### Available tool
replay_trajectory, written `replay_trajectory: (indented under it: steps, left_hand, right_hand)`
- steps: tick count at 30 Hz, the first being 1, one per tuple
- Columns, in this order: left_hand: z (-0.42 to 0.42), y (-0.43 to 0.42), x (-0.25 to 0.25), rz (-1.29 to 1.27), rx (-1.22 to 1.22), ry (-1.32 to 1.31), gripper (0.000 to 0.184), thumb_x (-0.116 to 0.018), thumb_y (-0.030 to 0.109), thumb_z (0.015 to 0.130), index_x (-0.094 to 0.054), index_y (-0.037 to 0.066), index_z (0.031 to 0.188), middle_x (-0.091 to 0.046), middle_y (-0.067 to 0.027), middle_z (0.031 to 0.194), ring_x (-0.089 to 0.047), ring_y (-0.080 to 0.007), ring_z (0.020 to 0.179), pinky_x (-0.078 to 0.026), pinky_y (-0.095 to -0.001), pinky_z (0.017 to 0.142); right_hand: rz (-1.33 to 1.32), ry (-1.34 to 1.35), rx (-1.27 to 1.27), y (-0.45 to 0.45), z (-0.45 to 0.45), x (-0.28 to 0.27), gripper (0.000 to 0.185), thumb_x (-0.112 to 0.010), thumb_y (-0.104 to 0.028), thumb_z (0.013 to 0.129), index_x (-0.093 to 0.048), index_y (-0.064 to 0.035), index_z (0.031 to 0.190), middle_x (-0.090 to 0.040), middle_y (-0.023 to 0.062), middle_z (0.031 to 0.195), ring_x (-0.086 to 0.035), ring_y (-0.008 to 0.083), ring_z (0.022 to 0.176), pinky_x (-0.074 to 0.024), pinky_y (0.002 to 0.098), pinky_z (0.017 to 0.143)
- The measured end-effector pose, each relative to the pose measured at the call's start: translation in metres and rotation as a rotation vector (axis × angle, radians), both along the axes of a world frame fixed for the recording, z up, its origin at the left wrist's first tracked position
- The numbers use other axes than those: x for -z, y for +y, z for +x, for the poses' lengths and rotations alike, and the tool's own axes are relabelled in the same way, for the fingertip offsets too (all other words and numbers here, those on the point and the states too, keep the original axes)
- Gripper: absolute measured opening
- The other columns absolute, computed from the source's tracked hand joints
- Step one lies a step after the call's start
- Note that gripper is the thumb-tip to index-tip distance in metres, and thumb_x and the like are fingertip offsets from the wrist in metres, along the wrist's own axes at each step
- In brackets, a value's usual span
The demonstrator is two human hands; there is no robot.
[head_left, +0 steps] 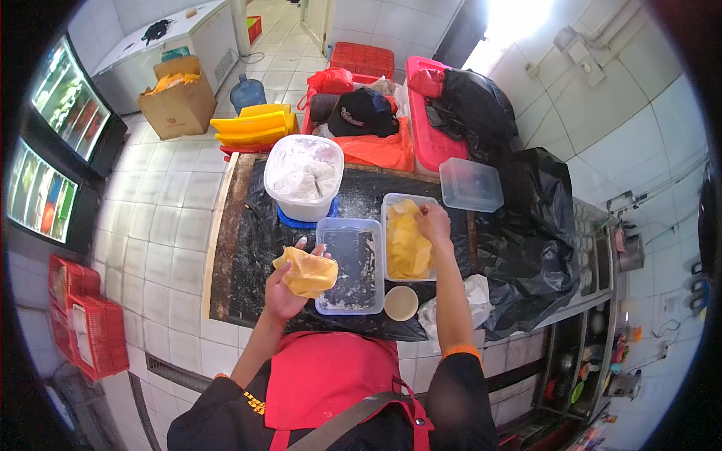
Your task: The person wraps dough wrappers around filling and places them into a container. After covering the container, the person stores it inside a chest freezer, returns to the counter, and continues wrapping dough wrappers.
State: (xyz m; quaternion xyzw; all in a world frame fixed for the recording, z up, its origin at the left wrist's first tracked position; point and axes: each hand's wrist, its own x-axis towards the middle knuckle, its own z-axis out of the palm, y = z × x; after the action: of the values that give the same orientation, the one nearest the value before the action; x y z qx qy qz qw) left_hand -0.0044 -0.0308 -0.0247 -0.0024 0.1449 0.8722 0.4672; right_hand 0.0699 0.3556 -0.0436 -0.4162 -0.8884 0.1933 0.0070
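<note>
My left hand [287, 289] holds a folded yellow dough sheet [310, 273] above the left edge of an almost bare, flour-dusted plastic tray [350, 302]. To the right, my right hand [434, 224] is over a second plastic tray [389, 201], its fingers closed at the upper right of the yellow sheets [407, 244] lying inside. Whether those fingers pinch a sheet is too small to tell. A white tub of flour [304, 177] stands behind the left tray. Just below the right tray sits a small round bowl [401, 303].
Black plastic covers the table [237, 259]. A clear lid [471, 185] lies at the right, near black bags [526, 248]. A white cloth [455, 308] is by my right forearm. Behind the table are a red crate [362, 60], yellow trays [253, 128] and a black cap [364, 113].
</note>
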Motion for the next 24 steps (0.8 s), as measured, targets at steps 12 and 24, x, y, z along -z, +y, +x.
replay_trajectory:
  steps: [12, 24]
  left_hand:
    - [0.006, 0.010, 0.005, -0.019, 0.063, -0.008, 0.054, -0.052, 0.029, 0.097, -0.037, 0.013, 0.146, -0.033, -0.0202, 0.154, -0.033, -0.0387, 0.143, -0.029, -0.0558, 0.117]
    - [0.003, 0.022, -0.025, 0.072, 0.127, 0.010, 0.064, -0.053, 0.021, 0.083, -0.041, 0.010, 0.144, -0.032, -0.0195, 0.155, -0.035, -0.0430, 0.141, -0.031, -0.0578, 0.115]
  right_hand:
    - [-0.137, 0.149, -0.129, -0.057, 0.097, -0.022, 0.023, -0.066, -0.026, 0.089, -0.066, -0.0134, 0.108, -0.068, 0.0142, 0.106, -0.066, 0.0398, 0.091, -0.0545, 0.0460, 0.077]
    - [0.098, 0.250, -0.319, -0.045, 0.083, -0.015, 0.022, -0.072, -0.015, 0.083, -0.068, -0.0053, 0.103, -0.064, 0.0134, 0.101, -0.064, 0.0324, 0.094, -0.0520, 0.0426, 0.083]
